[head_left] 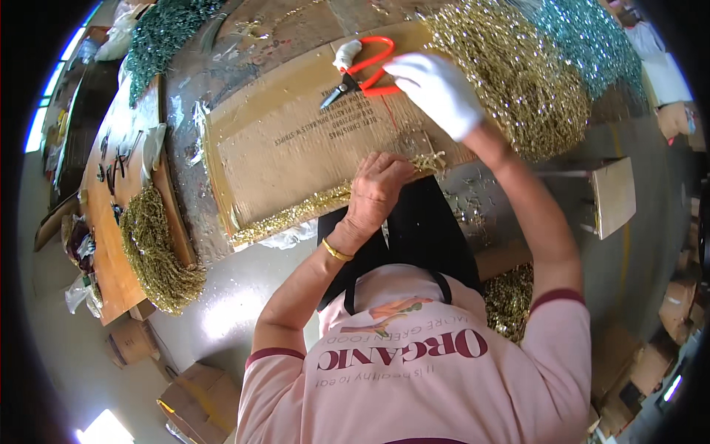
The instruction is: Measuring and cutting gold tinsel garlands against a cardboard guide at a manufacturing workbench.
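My bare left hand (376,191), with a yellow bangle at the wrist, is closed on a strand of gold tinsel (310,205). The strand runs along the near edge of a flattened cardboard sheet (274,137), and its short end sticks out to the right of my fingers. Farther back, my white-gloved right hand (438,92) has its fingers closed over one handle of a pair of red-handled scissors (366,70). The dark blades are spread slightly and point left over the cardboard. White wrapping covers part of the other handle. My glove hides the handle's right end.
A thick gold tinsel bundle (510,78) lies at the right, with teal tinsel (588,48) behind it. More teal tinsel (166,41) is at the far left. Another gold bundle (157,248) hangs off a wooden board (118,174) holding small tools. Cardboard boxes (200,403) stand on the floor.
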A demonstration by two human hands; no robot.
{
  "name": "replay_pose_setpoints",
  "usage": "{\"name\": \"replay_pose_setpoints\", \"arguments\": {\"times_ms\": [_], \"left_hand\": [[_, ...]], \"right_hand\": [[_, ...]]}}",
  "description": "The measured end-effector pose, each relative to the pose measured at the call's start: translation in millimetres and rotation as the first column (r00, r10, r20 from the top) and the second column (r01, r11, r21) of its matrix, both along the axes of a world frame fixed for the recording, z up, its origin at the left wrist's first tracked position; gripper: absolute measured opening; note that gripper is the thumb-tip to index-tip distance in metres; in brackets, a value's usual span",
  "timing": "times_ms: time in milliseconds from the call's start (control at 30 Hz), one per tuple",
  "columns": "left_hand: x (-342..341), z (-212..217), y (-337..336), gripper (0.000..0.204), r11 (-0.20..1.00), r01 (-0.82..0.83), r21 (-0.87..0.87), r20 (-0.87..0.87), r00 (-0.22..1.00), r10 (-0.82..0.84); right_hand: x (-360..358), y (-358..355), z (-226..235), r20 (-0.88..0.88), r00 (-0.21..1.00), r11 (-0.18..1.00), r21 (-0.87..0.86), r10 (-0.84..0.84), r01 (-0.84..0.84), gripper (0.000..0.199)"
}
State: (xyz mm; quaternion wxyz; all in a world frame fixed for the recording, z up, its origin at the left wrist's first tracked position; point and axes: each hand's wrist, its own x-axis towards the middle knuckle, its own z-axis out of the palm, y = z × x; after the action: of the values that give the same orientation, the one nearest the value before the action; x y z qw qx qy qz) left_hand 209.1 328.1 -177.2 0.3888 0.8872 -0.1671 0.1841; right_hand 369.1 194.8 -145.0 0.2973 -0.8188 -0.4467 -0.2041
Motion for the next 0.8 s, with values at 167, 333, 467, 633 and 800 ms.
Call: {"name": "replay_pose_setpoints", "arguments": {"times_ms": [167, 333, 467, 633, 800], "left_hand": [[4, 1, 3, 0.015, 1.0, -0.011, -0.022, 0.011, 1.0, 0.011], [1, 1, 4, 0.014, 0.996, -0.079, 0.04, -0.021, 0.997, 0.08], [1, 0, 5, 0.014, 0.999, -0.025, -0.025, -0.026, 0.999, 0.025], [2, -5, 2, 0.014, 0.998, -0.063, -0.018, -0.024, 0.998, 0.062], [6, -6, 2, 0.014, 0.999, -0.04, 0.02, -0.002, 0.999, 0.04]], "right_hand": [[19, 28, 2, -0.15, 0.962, 0.945, -0.203, 0.23, -0.258, 0.017], [-50, -25, 16, -0.479, 0.85, 0.938, -0.134, 0.22, -0.319, 0.022], [-76, -45, -4, -0.202, 0.976, 0.954, -0.265, 0.086, -0.139, 0.019], [-75, -46, -21, -0.263, 0.963, 0.971, -0.211, 0.054, -0.112, 0.013], [-73, -42, -17, -0.326, 0.943, 0.977, -0.169, 0.066, -0.127, 0.011]]}}
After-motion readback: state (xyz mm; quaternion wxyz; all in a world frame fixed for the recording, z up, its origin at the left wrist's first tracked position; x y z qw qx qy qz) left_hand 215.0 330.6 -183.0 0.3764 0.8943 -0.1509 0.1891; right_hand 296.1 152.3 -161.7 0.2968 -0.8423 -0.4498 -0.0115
